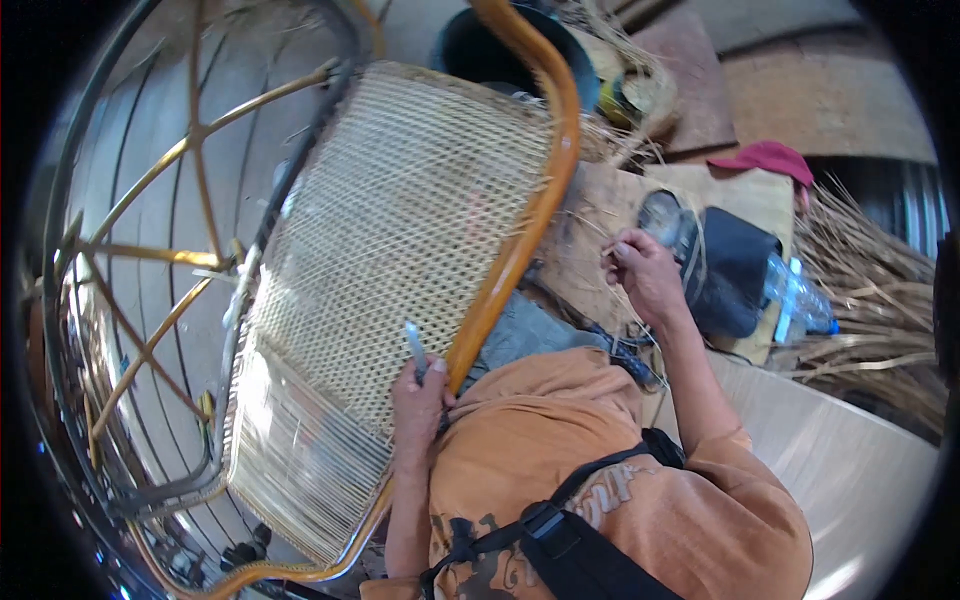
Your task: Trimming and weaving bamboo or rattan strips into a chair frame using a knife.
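A chair of bent rattan [560,170] leans across my left side, its open-weave cane panel [410,190] slanting away from me. The lower part of the panel shows mostly lengthwise strands. My left hand [418,400] rests by the near rattan rail, fingers closed around a slim pointed metal tool [414,340] whose tip stands up over the weave. The tool's handle is hidden in the fist. Off to the right, my right hand [650,275] is raised with thumb and fingers pinched together; what they hold, if anything, is too fine to make out.
Dark curved bars [275,200] and crossed rattan struts stand at left. A dark bucket [470,50] is beyond the chair. To the right lie a black bag [735,270], a plastic bottle [800,305], a red cap [768,160] and bundled cane strips [860,250].
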`<action>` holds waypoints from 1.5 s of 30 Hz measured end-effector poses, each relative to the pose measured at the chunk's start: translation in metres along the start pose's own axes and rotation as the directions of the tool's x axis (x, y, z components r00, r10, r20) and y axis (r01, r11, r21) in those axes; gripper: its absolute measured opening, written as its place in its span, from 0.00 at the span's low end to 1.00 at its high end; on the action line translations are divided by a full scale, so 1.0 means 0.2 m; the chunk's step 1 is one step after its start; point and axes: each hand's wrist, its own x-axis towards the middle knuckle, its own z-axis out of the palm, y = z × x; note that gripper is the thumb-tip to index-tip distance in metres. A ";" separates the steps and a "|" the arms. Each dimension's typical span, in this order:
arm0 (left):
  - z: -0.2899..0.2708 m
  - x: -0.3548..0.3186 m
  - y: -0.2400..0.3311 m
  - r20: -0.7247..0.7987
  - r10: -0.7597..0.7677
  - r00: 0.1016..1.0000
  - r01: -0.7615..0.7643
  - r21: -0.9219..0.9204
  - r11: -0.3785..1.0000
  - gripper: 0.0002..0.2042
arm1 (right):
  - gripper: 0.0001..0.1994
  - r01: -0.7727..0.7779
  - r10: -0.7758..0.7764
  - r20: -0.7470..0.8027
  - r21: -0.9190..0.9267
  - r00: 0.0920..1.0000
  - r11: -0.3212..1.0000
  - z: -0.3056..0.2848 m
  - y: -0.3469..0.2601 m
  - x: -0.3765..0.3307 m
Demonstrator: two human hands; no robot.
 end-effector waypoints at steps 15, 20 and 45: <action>-0.52 -0.58 -0.40 -0.321 -0.351 0.879 0.208 -0.405 0.890 0.09 | 0.03 0.328 0.240 0.701 -0.572 0.672 0.752 1.76 0.53 0.23; -0.46 -0.66 -0.68 -0.449 -0.398 0.800 0.174 -0.462 0.870 0.09 | 0.04 0.530 0.280 0.745 -0.640 0.605 0.556 2.25 0.80 0.36; -0.44 -0.55 -0.61 -0.657 -0.109 0.746 -0.057 -0.226 0.973 0.11 | 0.04 0.172 -0.117 0.127 -0.725 0.985 0.667 0.47 -0.13 0.10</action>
